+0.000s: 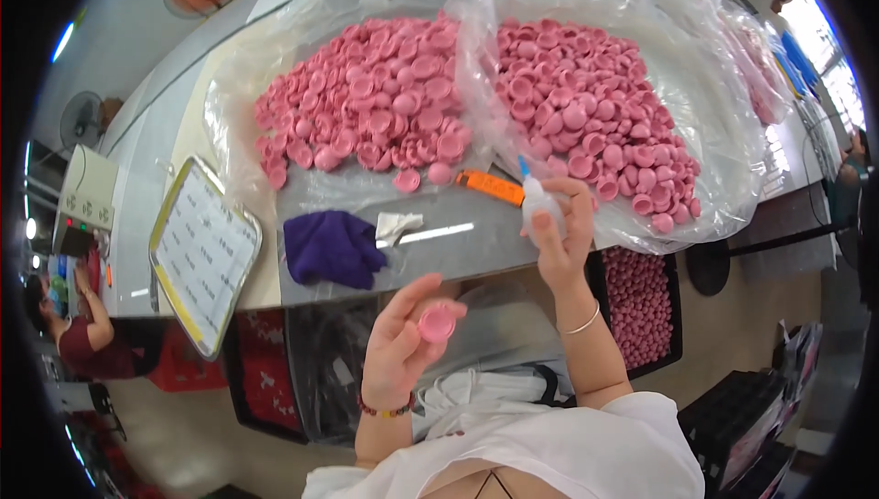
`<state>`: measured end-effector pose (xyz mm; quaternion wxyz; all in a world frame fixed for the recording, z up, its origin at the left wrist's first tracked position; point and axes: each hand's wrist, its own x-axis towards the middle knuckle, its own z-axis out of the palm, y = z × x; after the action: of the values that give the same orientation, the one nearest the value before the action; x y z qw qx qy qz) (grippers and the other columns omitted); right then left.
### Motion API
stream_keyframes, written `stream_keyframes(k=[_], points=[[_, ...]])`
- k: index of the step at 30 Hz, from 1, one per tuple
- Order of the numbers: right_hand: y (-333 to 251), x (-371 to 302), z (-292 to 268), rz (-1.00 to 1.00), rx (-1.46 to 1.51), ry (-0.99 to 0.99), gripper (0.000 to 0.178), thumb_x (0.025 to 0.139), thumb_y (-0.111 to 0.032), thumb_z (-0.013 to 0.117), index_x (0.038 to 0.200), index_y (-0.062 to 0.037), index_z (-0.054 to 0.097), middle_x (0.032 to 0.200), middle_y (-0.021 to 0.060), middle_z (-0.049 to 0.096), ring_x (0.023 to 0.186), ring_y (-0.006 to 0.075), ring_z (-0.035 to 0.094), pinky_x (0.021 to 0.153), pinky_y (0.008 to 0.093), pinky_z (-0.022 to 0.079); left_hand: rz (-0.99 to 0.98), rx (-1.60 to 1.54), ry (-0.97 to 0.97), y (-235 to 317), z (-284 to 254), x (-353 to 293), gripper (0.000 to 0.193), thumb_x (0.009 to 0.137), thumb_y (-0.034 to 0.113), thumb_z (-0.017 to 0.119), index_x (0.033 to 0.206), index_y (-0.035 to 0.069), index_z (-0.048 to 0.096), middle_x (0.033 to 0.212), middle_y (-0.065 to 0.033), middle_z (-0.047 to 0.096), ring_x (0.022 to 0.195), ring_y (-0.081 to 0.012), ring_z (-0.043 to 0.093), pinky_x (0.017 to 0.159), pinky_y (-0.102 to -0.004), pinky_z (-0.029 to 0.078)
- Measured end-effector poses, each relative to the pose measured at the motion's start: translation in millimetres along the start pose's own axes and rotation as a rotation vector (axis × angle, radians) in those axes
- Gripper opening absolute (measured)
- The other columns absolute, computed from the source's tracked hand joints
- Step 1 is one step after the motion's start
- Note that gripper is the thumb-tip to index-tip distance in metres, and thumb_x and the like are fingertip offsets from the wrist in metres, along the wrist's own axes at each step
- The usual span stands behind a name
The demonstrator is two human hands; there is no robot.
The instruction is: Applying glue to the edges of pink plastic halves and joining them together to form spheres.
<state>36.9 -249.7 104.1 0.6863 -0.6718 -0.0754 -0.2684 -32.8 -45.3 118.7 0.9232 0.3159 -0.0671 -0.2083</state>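
My left hand [403,343] is closed on a small pink plastic cup [437,323], its hollow side turned up, just off the table's near edge. In my right hand [569,233] is a white squeeze bottle [540,206] with a blue tip [524,166], held upright over the table. Beside it lies an orange cutter knife [492,188]. Two heaps of pink cups, the left heap [375,87] and the right heap [586,114], rest on clear plastic sheeting [714,133]. Some cups lie hollow side up, others dome up.
Near the table's front edge lie a purple cloth [334,249] and a crumpled white tissue [399,226]. A framed sheet [206,252] stands at the left. Below the table are a black crate of pink pieces [638,307] and a red-lined crate [265,375]. Another person [96,334] sits far left.
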Motion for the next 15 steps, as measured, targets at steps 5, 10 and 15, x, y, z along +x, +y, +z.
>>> stream_keyframes(k=[5, 10, 15], points=[[7.6, -2.4, -13.3, 0.02, 0.08, 0.021, 0.042, 0.072, -0.031, 0.061, 0.094, 0.0022, 0.047, 0.078, 0.006, 0.051, 0.061, 0.009, 0.048, 0.051, 0.0188, 0.039, -0.027, 0.0, 0.06, -9.8, 2.4, 22.0, 0.049, 0.077, 0.014, 0.059, 0.117, -0.005, 0.038, 0.111, -0.0208, 0.048, 0.082, -0.0143, 0.054, 0.066, -0.0213, 0.047], [6.1, -5.7, -13.9, -0.095, 0.166, 0.059, 0.042, 0.07, -0.029, 0.062, 0.094, 0.0019, 0.048, 0.081, 0.0062, 0.045, 0.071, 0.0137, 0.044, 0.062, 0.0239, 0.035, -0.012, 0.125, 0.083, -15.1, 4.0, 40.4, 0.045, 0.076, 0.007, 0.058, 0.116, -0.002, 0.04, 0.111, -0.0204, 0.048, 0.076, -0.0161, 0.056, 0.065, -0.0238, 0.048], [-18.8, -18.7, -14.8, -0.129, 0.309, -0.121, 0.047, 0.074, -0.042, 0.056, 0.094, 0.0009, 0.051, 0.073, 0.0031, 0.035, 0.058, 0.0118, 0.032, 0.048, 0.023, 0.024, 0.12, 0.293, 0.099, -17.1, 4.0, 45.7, 0.043, 0.075, 0.007, 0.06, 0.112, -0.002, 0.041, 0.108, -0.0209, 0.05, 0.083, -0.0186, 0.056, 0.072, -0.0273, 0.047]])
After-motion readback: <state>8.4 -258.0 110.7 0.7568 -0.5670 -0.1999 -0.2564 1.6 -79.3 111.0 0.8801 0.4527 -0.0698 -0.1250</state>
